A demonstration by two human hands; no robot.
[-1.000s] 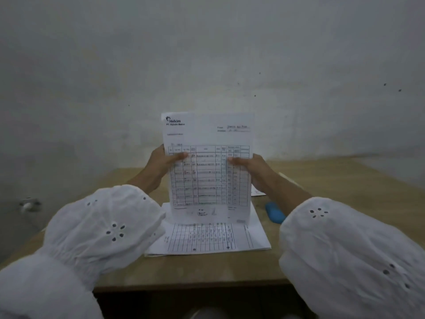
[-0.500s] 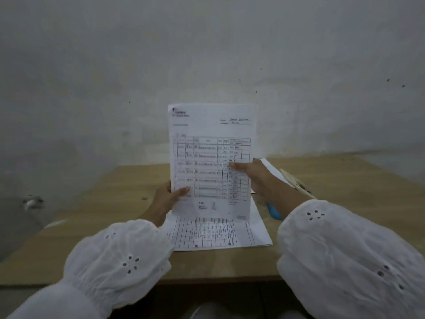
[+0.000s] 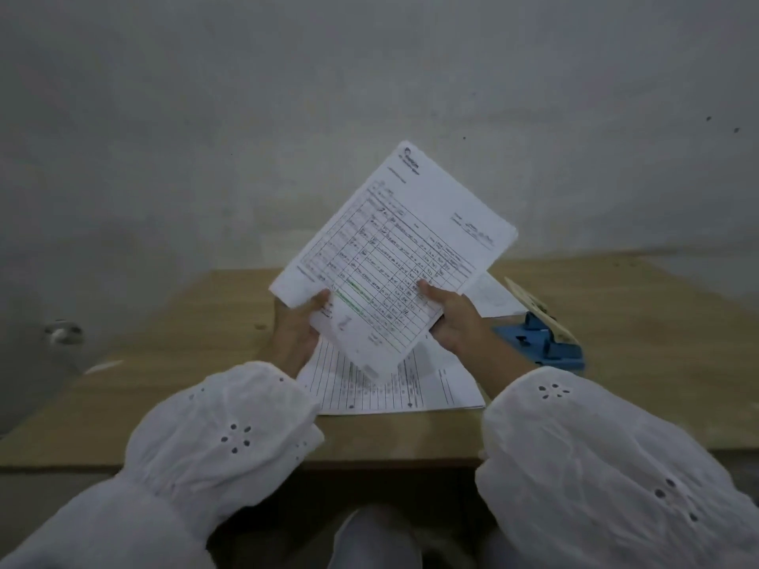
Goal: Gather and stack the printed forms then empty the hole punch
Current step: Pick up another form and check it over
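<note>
I hold a small stack of printed forms (image 3: 402,248) in the air over the table, turned clockwise so its top corner points up and to the right. My left hand (image 3: 296,327) grips its lower left edge and my right hand (image 3: 451,318) grips its lower right edge. Below it, more printed forms (image 3: 394,392) lie flat on the wooden table (image 3: 164,363). A blue hole punch (image 3: 542,338) with a pale lever stands just right of my right hand.
Another white sheet (image 3: 493,299) lies behind the hole punch. A grey wall (image 3: 369,96) rises right behind the table. The table's front edge runs just past my white sleeves (image 3: 230,437). A small metal fitting (image 3: 61,332) sticks out of the wall at far left.
The held stack has gone from upright to tilted clockwise. My left hand slid down to the stack's lower edge. The view shifted, so the hole punch now shows fully.
</note>
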